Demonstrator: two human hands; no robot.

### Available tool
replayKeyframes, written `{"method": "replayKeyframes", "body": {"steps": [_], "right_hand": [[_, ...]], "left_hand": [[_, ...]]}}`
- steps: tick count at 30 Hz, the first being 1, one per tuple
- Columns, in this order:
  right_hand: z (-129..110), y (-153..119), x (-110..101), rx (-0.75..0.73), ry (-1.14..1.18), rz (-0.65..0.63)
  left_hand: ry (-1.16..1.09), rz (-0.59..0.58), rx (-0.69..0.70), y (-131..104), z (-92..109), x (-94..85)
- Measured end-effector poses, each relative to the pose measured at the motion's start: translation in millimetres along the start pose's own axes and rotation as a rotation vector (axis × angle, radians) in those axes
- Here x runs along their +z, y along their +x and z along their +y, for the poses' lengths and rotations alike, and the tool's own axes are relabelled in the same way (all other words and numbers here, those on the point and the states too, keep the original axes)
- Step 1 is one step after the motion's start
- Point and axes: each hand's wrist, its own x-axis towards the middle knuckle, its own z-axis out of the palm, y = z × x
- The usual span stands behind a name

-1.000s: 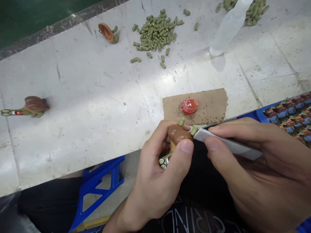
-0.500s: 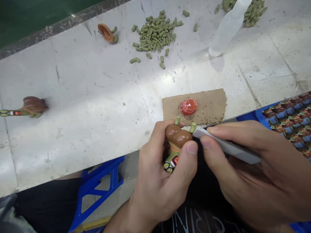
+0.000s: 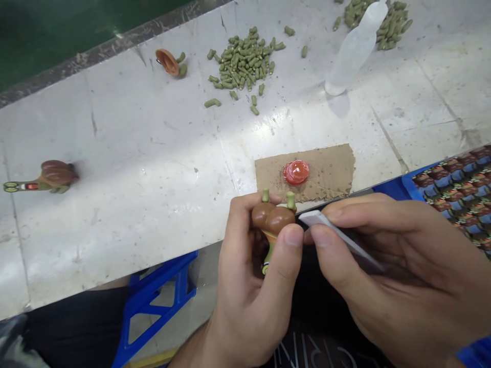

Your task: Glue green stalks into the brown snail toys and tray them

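My left hand [image 3: 257, 281] is closed around a small toy turtle figure [image 3: 273, 219], whose brown rounded body faces up. Two green stubs stick out of its top, and its yellow-eyed head points down, partly covered by my thumb. Between thumb and fingers, my right hand [image 3: 376, 266] pinches a flat grey-white strip [image 3: 330, 227]. The strip's tip is just right of the figure, a small gap away from it. Beyond my hands a piece of cardboard [image 3: 330, 168] lies on the bench with a glossy red blob [image 3: 296, 173] on it.
Small green pieces [image 3: 245, 61] lie heaped at the back, with another pile [image 3: 393, 25] behind a translucent bottle [image 3: 351, 56]. A similar figure [image 3: 57, 174] lies at left, near a brown shell part [image 3: 168, 62]. At right a blue crate [image 3: 412, 184] holds several rows of figures.
The strip's tip has come away from the figure's right stub. My left hand has shifted slightly left and turned the figure, so less of its face shows.
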Motion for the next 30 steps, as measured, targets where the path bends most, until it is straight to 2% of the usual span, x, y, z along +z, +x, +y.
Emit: {"method": "replayKeyframes", "body": {"steps": [4,7,18,25,30], "right_hand": [[-1,0,15,0.123,0.183,0.135],[0,1,18,0.133,0.218,0.136],[0,5,10,0.083,0.07,0.103],[-3,5,5,0.106,0.073,0.1],[1,6,0,0.04,0.065,0.04]], "left_hand": [[-0.016,-0.009,-0.005,4,2,4.8],[-0.023,-0.015,0.001,4,0,5.4],[-0.01,0.002,0.017,2,-3,5.5],[0.102,0.008,0.083,2,-4,3.3],[0.124,-0.03,0.135,4,-5,-1.8]]}}
